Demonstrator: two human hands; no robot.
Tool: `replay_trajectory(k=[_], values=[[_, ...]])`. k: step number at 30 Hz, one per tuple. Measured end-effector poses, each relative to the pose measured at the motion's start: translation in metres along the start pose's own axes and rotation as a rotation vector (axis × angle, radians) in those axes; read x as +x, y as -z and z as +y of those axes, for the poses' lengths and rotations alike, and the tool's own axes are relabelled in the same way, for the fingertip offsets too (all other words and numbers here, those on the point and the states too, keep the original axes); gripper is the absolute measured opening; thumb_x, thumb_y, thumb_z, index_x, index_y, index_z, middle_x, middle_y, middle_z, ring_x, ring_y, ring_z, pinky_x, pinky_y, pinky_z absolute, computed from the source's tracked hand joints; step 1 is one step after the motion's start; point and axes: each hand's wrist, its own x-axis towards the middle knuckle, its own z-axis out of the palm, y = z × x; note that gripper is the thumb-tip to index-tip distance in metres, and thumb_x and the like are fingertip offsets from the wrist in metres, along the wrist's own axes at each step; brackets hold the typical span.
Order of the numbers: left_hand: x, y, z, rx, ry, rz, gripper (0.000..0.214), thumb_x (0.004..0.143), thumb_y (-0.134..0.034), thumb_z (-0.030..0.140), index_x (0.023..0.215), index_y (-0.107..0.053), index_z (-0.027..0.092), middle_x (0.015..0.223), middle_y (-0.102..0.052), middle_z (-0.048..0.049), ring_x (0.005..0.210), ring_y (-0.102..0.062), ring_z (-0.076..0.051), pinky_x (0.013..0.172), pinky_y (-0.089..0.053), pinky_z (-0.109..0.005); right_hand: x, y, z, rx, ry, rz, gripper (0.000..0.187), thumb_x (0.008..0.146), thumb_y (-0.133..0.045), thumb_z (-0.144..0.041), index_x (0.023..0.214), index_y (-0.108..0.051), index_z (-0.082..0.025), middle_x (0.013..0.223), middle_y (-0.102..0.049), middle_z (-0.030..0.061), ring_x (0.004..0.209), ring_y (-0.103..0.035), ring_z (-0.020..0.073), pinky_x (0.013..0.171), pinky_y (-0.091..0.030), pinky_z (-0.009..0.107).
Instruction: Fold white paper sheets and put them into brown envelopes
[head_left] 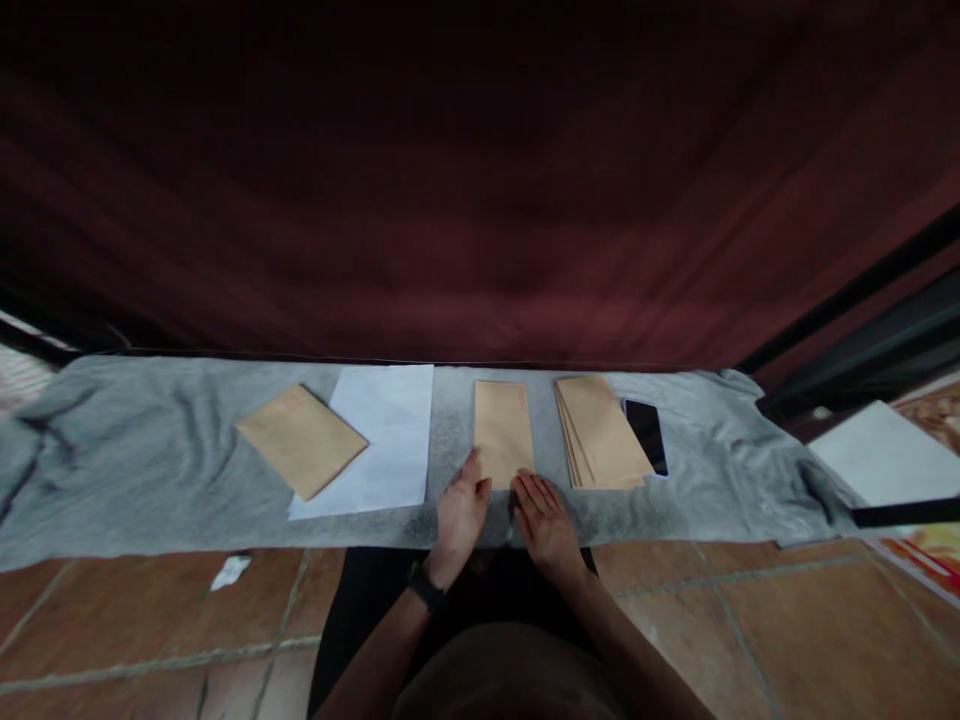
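Note:
A single brown paper envelope (502,425) lies flat on the grey cloth in front of me, with faint reddish print near its top right. My left hand (461,512) rests at its lower left edge, thumb and forefinger apart and touching the paper. On the lower right corner, the fingers of my right hand (545,515) lie stretched out and flat. To the right is a fanned stack of brown envelopes (604,430). Further left, another brown envelope or pile of them (300,440) lies at a slant, partly over white paper sheets (394,430).
A dark-screened phone (646,436) lies partly beneath the right stack. The grey cloth (720,440) covers a long narrow table, with a dark red curtain (480,250) behind it. A white panel (889,455) stands at the far right. A crumpled white scrap (230,571) lies on the tiled floor.

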Motion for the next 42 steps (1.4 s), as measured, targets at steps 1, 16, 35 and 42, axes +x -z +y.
replay_trajectory(k=[1, 16, 35, 42], values=[[-0.003, 0.0, 0.001, 0.053, -0.022, 0.008, 0.054, 0.094, -0.054, 0.022, 0.147, -0.047, 0.019, 0.117, -0.072, -0.0145, 0.094, -0.072, -0.027, 0.081, -0.055, -0.034, 0.0, 0.001, 0.0, 0.008, -0.001, -0.008, 0.05, 0.101, -0.04, -0.022, 0.15, -0.046, -0.016, 0.15, -0.052, 0.0115, 0.141, -0.046, 0.0244, 0.119, -0.037, 0.048], [-0.017, -0.02, -0.012, 0.252, -0.653, -0.106, 0.052, 0.098, -0.043, 0.016, 0.15, -0.041, 0.014, 0.156, -0.044, -0.0138, 0.147, -0.036, -0.025, 0.124, -0.024, -0.046, -0.001, 0.002, 0.0, 0.019, -0.024, -0.078, 0.051, 0.101, -0.039, -0.024, 0.151, -0.044, -0.015, 0.153, -0.047, 0.0133, 0.142, -0.044, 0.0267, 0.12, -0.033, 0.051], [-0.033, -0.015, -0.03, 0.226, -0.62, -0.071, 0.059, 0.097, -0.053, 0.033, 0.152, -0.038, 0.016, 0.16, -0.037, -0.0133, 0.15, -0.031, -0.027, 0.124, -0.026, -0.047, -0.019, 0.012, 0.005, 0.011, -0.084, 0.001, 0.052, 0.1, -0.046, -0.026, 0.151, -0.044, -0.02, 0.152, -0.05, 0.0106, 0.139, -0.049, 0.0285, 0.119, -0.036, 0.051], [-0.022, -0.017, -0.026, 0.197, -0.56, -0.056, 0.043, 0.098, -0.047, 0.02, 0.14, -0.055, 0.015, 0.146, -0.055, -0.0164, 0.14, -0.047, -0.028, 0.117, -0.037, -0.047, -0.007, 0.007, 0.003, 0.01, -0.143, 0.035, 0.048, 0.098, -0.045, -0.023, 0.145, -0.052, -0.021, 0.144, -0.058, 0.0113, 0.134, -0.052, 0.0305, 0.114, -0.039, 0.053]])
